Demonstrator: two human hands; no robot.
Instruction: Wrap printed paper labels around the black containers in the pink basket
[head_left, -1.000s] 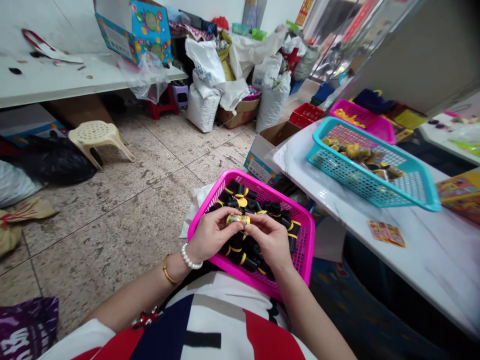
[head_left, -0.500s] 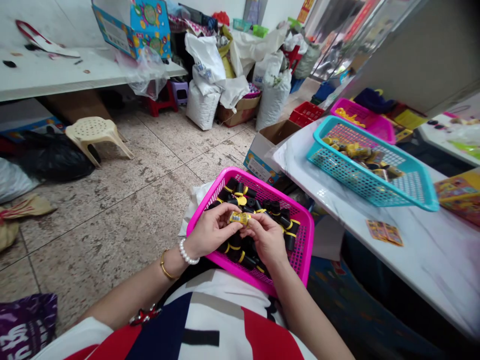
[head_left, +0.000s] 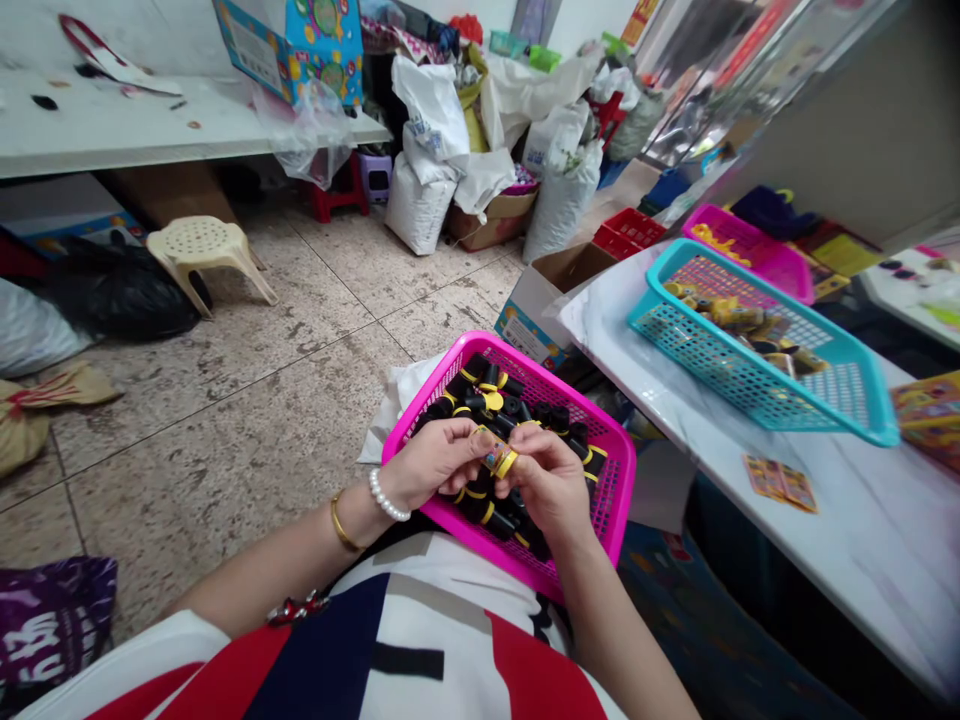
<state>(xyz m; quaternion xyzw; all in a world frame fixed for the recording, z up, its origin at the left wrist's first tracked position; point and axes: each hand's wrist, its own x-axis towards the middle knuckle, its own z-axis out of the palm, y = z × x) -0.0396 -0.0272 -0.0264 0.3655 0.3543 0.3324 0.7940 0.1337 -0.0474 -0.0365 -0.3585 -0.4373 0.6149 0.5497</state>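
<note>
Between my two hands is a small cylinder (head_left: 501, 458) with a printed label around it and a yellow rim at its lower right end. My left hand (head_left: 441, 462) pinches its left side with thumb and fingers. At the yellow end, the fingers of my right hand (head_left: 551, 482) are closed on it. Both hands are over a pink basket (head_left: 625, 490) by my lap. Several black cylinders (head_left: 517, 408) with yellow rims lie loose inside the basket, partly hidden under my hands.
To the right, a marbled white table (head_left: 720, 420) carries a turquoise basket (head_left: 757, 375) of labelled cylinders and some printed sticker sheets (head_left: 780, 484). Beside it is an open carton (head_left: 536, 305). A cream stool (head_left: 206, 245) and full white sacks (head_left: 420, 200) stand on the floor.
The cylinder has turned in my fingers, so its yellow end now shows at the lower right. My right hand has shifted slightly. The whole view has swung a little.
</note>
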